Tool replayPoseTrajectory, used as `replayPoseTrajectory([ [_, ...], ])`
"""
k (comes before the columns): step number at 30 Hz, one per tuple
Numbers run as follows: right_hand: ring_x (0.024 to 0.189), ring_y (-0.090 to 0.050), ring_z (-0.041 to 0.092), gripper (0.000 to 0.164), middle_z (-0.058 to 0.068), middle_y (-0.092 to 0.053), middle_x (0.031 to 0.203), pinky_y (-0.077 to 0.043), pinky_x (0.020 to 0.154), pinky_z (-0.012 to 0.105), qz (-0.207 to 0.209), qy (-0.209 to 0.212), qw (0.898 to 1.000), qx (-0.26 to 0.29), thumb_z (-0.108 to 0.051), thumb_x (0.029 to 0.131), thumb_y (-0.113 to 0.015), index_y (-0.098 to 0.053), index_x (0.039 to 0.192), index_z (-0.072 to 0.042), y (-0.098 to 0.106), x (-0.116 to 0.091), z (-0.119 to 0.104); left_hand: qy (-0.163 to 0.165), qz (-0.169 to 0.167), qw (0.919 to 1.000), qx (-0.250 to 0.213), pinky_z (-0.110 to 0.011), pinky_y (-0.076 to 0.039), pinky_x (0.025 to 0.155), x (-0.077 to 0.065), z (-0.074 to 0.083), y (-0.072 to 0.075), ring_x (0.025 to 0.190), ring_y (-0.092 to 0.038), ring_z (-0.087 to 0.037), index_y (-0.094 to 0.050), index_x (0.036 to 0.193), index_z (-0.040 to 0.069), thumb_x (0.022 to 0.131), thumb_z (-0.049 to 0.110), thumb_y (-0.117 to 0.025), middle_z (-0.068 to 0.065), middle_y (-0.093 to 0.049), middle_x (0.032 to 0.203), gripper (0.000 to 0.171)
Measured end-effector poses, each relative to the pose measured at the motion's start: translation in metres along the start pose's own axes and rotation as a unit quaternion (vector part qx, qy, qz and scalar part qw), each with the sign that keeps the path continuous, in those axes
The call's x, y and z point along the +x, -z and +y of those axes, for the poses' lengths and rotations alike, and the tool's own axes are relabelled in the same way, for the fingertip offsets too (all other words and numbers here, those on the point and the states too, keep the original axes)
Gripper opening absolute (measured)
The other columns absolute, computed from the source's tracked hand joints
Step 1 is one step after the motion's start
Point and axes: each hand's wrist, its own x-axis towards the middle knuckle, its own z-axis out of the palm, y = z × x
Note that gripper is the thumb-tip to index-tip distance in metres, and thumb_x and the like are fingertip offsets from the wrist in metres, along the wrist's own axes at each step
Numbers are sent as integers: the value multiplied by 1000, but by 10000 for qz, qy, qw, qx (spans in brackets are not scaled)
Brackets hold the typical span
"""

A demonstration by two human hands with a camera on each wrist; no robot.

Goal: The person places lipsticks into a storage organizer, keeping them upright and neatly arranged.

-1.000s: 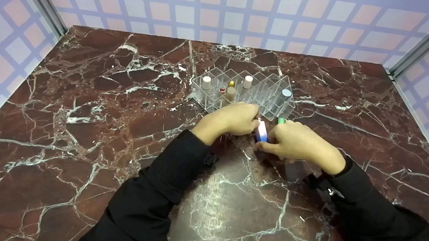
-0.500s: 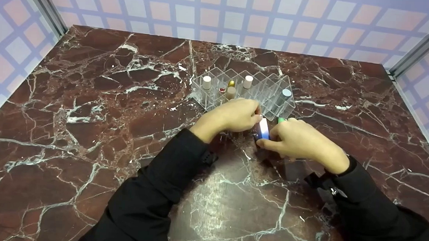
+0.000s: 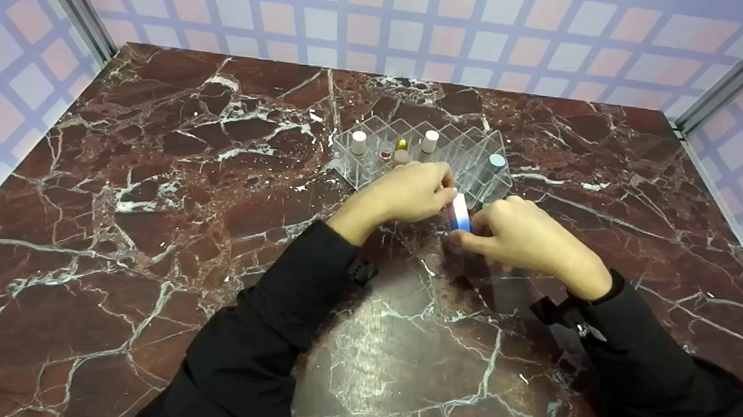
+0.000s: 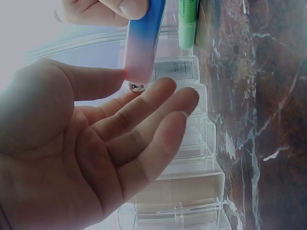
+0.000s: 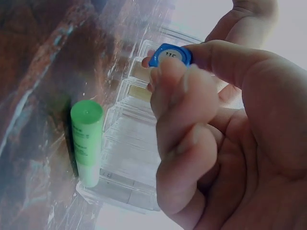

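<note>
A slim lipstick tube (image 3: 459, 213), shading from blue to pink, is held between my two hands in front of a clear organizer (image 3: 474, 187). With thumb and forefinger, my left hand (image 3: 414, 191) pinches its pale pink upper end; a small silvery tip shows there in the left wrist view. My right hand (image 3: 523, 235) pinches the blue lower end (image 5: 170, 53), which bears a round numbered sticker. In the right wrist view, a green tube (image 5: 87, 141) stands on the table close to the organizer; my right hand nearly hides it from the head camera.
Several lipsticks stand in the organizer, among them a white-capped one (image 3: 358, 143), another white-capped one (image 3: 430, 142) and a grey-blue one (image 3: 496, 164) at the right end. The marble-patterned table (image 3: 154, 235) reaches a checked back wall (image 3: 362, 30).
Both hands have risen slightly away from me with the lipstick tube, closer to the organizer. The green tube has become almost covered by the right hand in the head view.
</note>
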Motion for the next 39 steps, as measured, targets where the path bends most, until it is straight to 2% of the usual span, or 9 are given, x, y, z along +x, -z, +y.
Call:
replayPoseTrajectory([
  [3, 40, -57, 6, 41, -11, -59, 51, -52, 50, 32, 96, -43, 9999, 50, -34, 101, -66, -64, 66, -15, 1, 0, 1, 2, 120, 9996, -244, -28, -53, 71, 0, 0, 1, 76, -61, -14, -61, 123, 6, 110, 23, -52, -5, -68, 100, 24],
  [7, 41, -58, 8, 41, -6, -62, 53, -49, 45, 30, 239, -78, 9996, 161, -36, 101, -66, -65, 67, -14, 2, 0, 2, 50, 294, 9975, -633, -25, -53, 69, 1, 1, 2, 78, -63, -14, -62, 124, 6, 109, 23, -54, -5, -70, 105, 24],
  [13, 41, -59, 11, 44, -2, -64, 55, -48, 43, 29, 410, -219, 9984, 335, -43, 103, -64, -71, 71, -13, 4, 1, 2, 205, 521, 9875, -1474, -25, -55, 68, 2, 1, 5, 89, -68, -24, -62, 124, 6, 107, 24, -59, -6, -69, 110, 25],
  [19, 42, -60, 12, 43, -5, -65, 56, -49, 42, 29, 509, -267, 9976, 376, -41, 104, -63, -73, 74, -12, 4, 2, 3, 200, 791, 9759, -2026, -24, -52, 58, 2, 0, 5, 69, -63, -16, -63, 121, 7, 105, 22, -63, -3, -70, 104, 21],
  [22, 42, -59, 10, 42, -3, -67, 59, -49, 42, 29, 585, -258, 9972, 385, -41, 104, -63, -73, 75, -11, 4, 3, 3, 192, 853, 9706, -2243, -24, -51, 56, 3, -1, 5, 66, -60, -12, -64, 122, 7, 105, 21, -63, -3, -71, 101, 23],
  [27, 43, -59, 10, 42, -3, -68, 61, -51, 45, 28, 689, -265, 9965, 396, -43, 104, -62, -73, 79, -12, 4, 3, 4, 151, 781, 9636, -2551, -36, -60, 69, 4, -1, 6, 84, -68, -23, -60, 135, 2, 106, 20, -61, -7, -72, 110, 34],
  [30, 43, -59, 9, 43, -3, -67, 60, -51, 47, 29, 746, -258, 9962, 363, -45, 104, -61, -72, 79, -12, 4, 4, 5, 129, 709, 9624, -2620, -40, -61, 77, 4, -2, 7, 95, -70, -29, -58, 138, 2, 107, 21, -60, -9, -71, 116, 36],
  [34, 44, -59, 10, 44, -2, -67, 60, -51, 47, 29, 798, -284, 9958, 358, -47, 104, -61, -71, 81, -10, 3, 4, 5, 136, 771, 9615, -2634, -36, -60, 74, 4, -3, 7, 94, -69, -28, -59, 136, 2, 107, 21, -59, -7, -71, 113, 35],
  [39, 44, -59, 10, 42, -1, -68, 62, -52, 49, 31, 965, -238, 9945, 328, -46, 103, -62, -71, 83, -10, 3, 6, 6, 23, 934, 9536, -2862, -37, -60, 72, 4, -2, 6, 90, -67, -25, -61, 134, 0, 106, 19, -60, -6, -70, 108, 33],
])
